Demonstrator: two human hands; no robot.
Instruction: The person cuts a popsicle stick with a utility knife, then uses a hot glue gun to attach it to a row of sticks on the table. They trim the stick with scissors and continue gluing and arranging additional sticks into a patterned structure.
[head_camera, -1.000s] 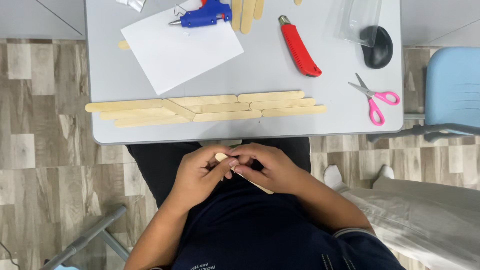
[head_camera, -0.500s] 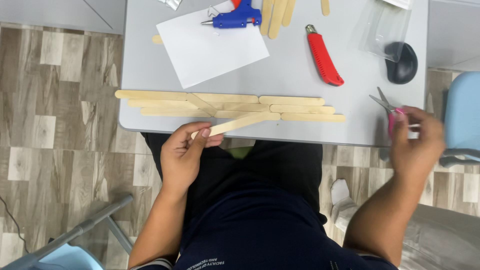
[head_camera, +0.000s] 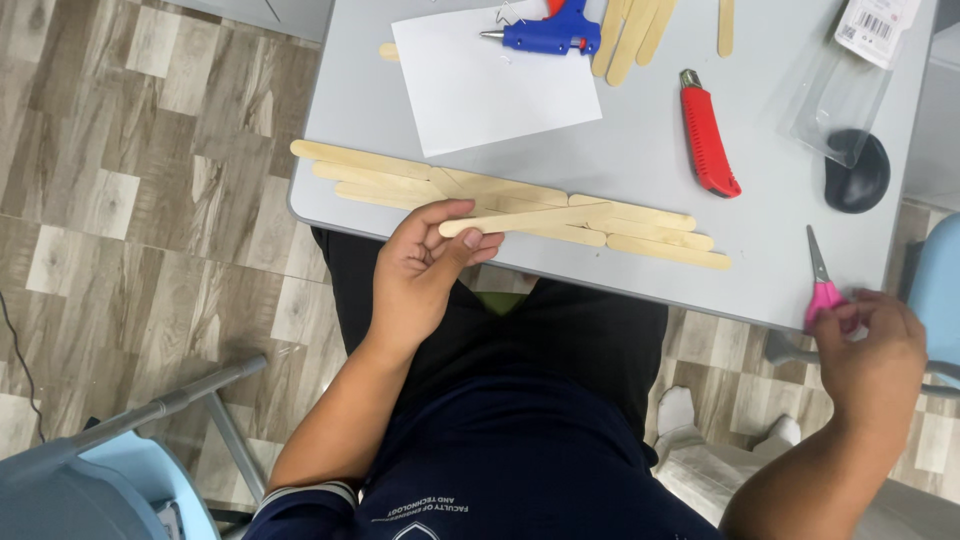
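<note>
Grey bench carries one glue gun; left hand fingers pinch one wooden stick, right hand fingers close on one pair of scissors.

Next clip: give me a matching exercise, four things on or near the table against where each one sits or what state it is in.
Things:
1. glue gun
2. knife
3. scissors
4. single stick

Places or states:
A. gripped by the right hand at the table's near right edge
B. held by the left hand over the stick row
C. at the far edge, nozzle over the white paper
D. lying free, right of the paper

Pairs: 1-C, 2-D, 3-A, 4-B
</note>
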